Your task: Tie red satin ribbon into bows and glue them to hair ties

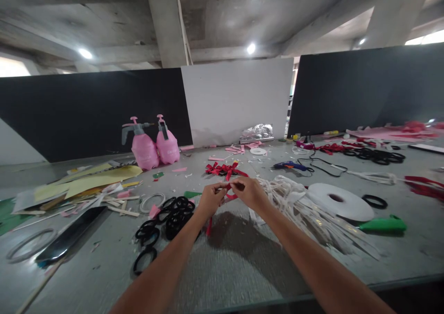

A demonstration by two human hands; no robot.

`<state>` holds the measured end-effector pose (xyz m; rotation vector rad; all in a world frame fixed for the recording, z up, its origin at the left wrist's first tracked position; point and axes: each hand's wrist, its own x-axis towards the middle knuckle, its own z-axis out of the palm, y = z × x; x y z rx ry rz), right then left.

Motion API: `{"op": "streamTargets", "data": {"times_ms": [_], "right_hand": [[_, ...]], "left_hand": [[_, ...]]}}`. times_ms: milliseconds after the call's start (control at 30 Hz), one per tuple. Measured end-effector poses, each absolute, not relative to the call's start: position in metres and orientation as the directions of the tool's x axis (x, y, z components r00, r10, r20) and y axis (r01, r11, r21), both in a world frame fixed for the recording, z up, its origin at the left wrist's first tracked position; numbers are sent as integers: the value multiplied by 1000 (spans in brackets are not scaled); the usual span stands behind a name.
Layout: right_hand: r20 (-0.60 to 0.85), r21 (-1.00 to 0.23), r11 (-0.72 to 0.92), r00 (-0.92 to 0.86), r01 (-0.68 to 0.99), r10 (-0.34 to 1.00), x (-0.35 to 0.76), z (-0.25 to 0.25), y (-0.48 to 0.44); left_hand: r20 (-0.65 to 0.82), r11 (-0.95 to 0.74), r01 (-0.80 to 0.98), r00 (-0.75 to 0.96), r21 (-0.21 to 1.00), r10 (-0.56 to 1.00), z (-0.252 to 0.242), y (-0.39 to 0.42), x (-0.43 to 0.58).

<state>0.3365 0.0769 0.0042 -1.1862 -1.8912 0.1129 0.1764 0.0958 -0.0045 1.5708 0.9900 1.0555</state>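
Note:
A red ribbon [231, 194] is pinched between my two hands over the middle of the table, with one tail hanging down below my left hand. My left hand [212, 198] has its fingers closed on the ribbon. Close beside it, my right hand [247, 191] also pinches the ribbon, fingertips nearly meeting the left ones. Just beyond my hands lie several red ribbon bows [225, 168]. Left of my left wrist is a heap of black hair ties [178, 214]. To the right of my right hand spreads a bundle of white strips [294, 198].
Two pink spray bottles [144, 151] stand at the back left. Paper scraps [93, 184] and a dark phone [71, 235] lie left. On the right are a white roll [342, 202], a green-handled tool [383, 224], a blue glue gun [291, 166] and more black hair ties [376, 155].

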Motion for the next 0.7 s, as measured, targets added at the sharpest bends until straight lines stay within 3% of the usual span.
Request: {"op": "streamTargets", "data": {"times_ms": [267, 500, 700], "right_hand": [[554, -369, 427, -173, 826, 814, 332, -5, 85], [570, -594, 522, -138, 612, 810, 340, 2, 81], [575, -642, 549, -137, 534, 806, 338, 2, 81]], "left_hand": [[200, -280, 227, 318, 933, 927, -12, 94, 181], [196, -229, 73, 315, 971, 929, -8, 97, 175], [226, -248, 39, 293, 968, 929, -10, 100, 172]]}}
